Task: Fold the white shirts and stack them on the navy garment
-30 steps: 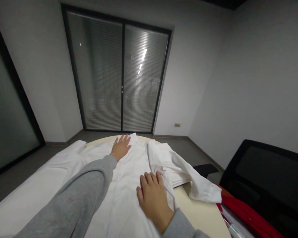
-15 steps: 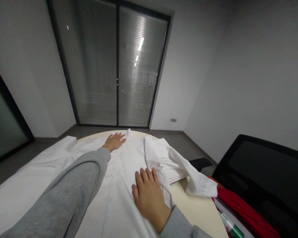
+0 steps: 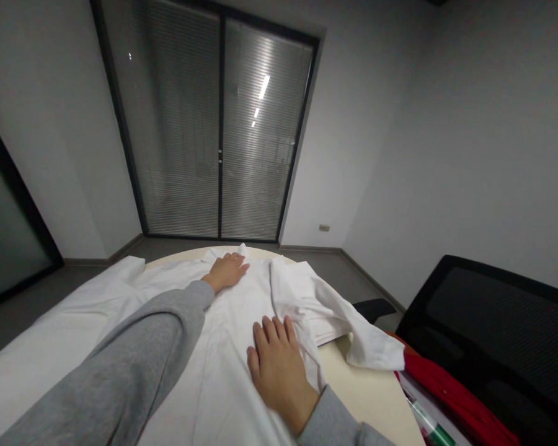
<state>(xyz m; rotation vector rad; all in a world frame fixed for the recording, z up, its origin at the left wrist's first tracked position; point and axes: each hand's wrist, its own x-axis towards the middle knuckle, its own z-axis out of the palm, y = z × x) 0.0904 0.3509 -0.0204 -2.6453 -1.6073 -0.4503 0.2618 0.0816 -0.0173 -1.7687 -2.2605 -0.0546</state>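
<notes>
A white garment with long sleeves and a front seam, much like a coat, lies spread over a round table. Near its collar end, at the table's far side, my left hand rests palm down on the cloth, its fingers pointing right. My right hand lies flat on the garment closer to me, fingers stretched forward beside a fold. Neither hand grips the fabric. To the right of that fold, one sleeve hangs over toward the table's edge.
Pale tabletop shows on the right. Beside it stands a black mesh chair with red cloth and a green-and-clear item on it. Glass doors with blinds are behind the table.
My left hand has slid a little to the right across the cloth near the collar, its fingers now closer together. My right hand stays in place.
</notes>
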